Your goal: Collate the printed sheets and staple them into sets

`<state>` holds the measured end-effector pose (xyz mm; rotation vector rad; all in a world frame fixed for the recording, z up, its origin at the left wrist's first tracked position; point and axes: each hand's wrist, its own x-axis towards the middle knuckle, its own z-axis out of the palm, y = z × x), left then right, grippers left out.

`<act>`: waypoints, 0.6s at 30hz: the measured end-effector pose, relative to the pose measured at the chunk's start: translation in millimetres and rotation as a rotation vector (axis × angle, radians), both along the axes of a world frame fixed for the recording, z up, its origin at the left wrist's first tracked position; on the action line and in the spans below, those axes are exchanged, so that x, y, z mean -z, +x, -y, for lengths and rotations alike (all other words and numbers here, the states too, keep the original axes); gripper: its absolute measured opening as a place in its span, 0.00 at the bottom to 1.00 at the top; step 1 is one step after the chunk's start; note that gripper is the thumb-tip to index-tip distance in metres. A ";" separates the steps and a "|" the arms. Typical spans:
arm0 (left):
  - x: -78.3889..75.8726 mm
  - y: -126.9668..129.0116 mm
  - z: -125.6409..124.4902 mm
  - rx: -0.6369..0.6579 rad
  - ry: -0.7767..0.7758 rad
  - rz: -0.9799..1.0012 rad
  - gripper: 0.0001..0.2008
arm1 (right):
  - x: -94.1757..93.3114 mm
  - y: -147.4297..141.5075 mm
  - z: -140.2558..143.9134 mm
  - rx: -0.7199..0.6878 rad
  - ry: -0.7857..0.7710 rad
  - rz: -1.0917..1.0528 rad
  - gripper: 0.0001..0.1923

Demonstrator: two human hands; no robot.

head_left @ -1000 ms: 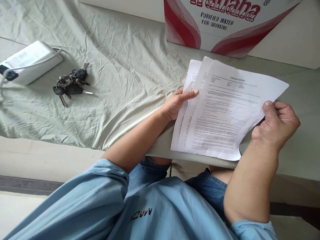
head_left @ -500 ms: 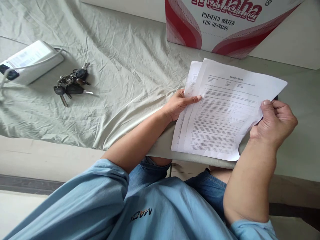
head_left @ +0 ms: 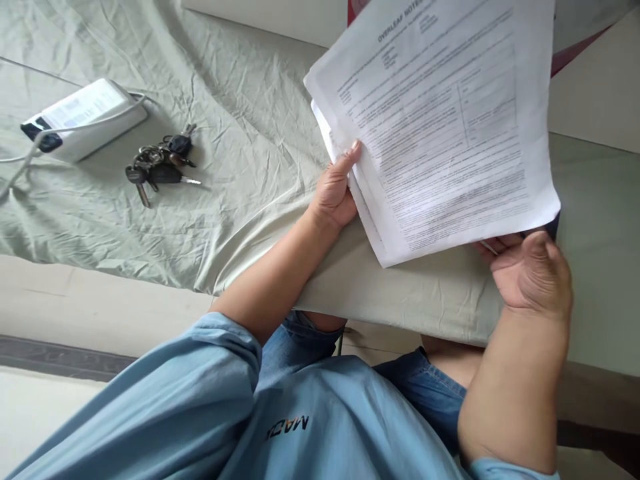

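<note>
1. Your left hand [head_left: 334,193] pinches the left edge of the sheets of paper [head_left: 440,127], thumb on top of the printed page.
2. Your right hand [head_left: 531,275] grips the lower right corner of the same sheets from underneath, fingers curled closed on it.
3. You hold the sheets raised and tilted between your two hands, above the surface [head_left: 595,220]. At least two sheets show at the left edge; the exact count cannot be told.
4. Well to the left of your left hand lies one bunch of keys [head_left: 161,168] on the wrinkled cloth [head_left: 240,100].
5. Further left sits one white device [head_left: 85,117] with one cable [head_left: 20,167].
</note>
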<state>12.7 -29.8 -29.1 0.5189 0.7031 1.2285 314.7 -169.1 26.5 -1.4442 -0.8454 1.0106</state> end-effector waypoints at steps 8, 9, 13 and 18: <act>-15.7 6.9 13.7 0.050 0.068 -0.041 0.35 | 12.1 -13.0 -18.7 0.380 0.403 0.189 0.39; -16.0 5.8 13.5 0.034 0.086 -0.062 0.34 | 10.9 -2.0 -20.7 0.421 0.490 0.239 0.43; -8.2 -2.4 8.2 -0.020 0.191 -0.161 0.27 | 6.1 40.1 -17.4 0.429 0.651 0.248 0.54; -2.6 -12.4 2.2 0.022 0.206 -0.347 0.16 | 15.7 51.2 -5.2 0.399 0.583 0.245 0.50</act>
